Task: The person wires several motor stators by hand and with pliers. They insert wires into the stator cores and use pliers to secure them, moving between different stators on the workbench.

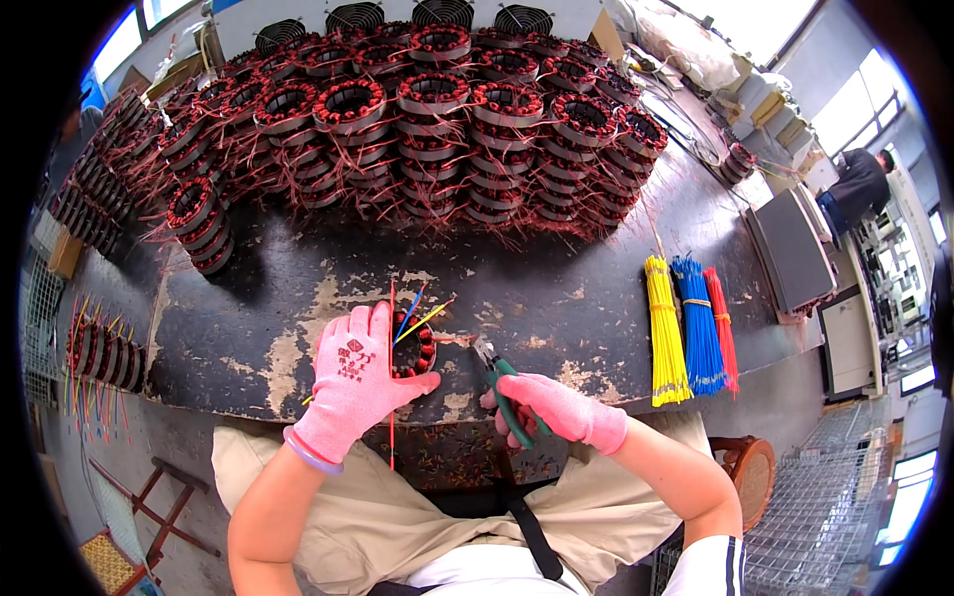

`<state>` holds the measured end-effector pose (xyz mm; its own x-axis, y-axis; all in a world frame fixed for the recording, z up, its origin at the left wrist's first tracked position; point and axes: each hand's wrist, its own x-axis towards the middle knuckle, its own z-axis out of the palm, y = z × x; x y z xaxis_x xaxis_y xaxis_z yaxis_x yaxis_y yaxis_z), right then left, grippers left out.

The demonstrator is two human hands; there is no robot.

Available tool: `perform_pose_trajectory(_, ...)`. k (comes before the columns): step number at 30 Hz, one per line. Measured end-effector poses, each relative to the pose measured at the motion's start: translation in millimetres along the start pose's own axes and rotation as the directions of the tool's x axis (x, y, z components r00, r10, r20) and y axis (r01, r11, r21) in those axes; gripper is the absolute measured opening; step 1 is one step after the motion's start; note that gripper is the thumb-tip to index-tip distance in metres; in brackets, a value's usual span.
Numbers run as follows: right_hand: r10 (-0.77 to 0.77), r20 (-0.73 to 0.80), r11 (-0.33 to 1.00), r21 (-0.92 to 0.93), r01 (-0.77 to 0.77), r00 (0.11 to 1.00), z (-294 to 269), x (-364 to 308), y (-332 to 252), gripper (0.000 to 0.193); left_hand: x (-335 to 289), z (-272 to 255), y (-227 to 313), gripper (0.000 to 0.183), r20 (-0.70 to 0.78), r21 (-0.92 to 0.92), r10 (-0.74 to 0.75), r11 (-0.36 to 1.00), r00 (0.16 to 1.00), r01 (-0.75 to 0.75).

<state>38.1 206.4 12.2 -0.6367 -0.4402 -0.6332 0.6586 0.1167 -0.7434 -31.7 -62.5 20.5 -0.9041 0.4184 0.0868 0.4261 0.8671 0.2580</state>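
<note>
My left hand (356,372), in a pink glove, is closed round a motor stator (427,350) at the table's front edge. Its thumb lies along the near rim, and the palm hides the stator's left side. Blue, yellow and red lead wires (421,320) stick out of the red windings. In my right hand (556,405), also gloved in pink, is a pair of green-handled wire cutters (504,382). Their metal jaws point up and left, at the end of a thin reddish wire (455,340) that runs from the stator; whether they touch it I cannot tell.
Tall stacks of wound stators (434,94) fill the table's far side, with a shorter stack (199,223) at left. Bundles of yellow wires (666,333), blue wires (699,328) and red wires (722,333) lie at right. Wire scraps (447,452) litter the area below the edge. Another person (860,184) stands far right.
</note>
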Motion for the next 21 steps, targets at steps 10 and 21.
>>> perform_pose_trajectory(10,0.049,-0.128,0.978,-0.195,-0.074,0.991,-10,-43,-32,0.058,-4,0,-4,0.099,0.008,-0.013,0.019,1.000,1.000,-0.019)
perform_pose_trajectory(21,-0.697,-0.239,0.174,-0.971,-0.164,0.676,83,151,-119,0.067,-44,-59,-98,0.095,0.123,0.020,-0.097,0.995,0.988,0.095)
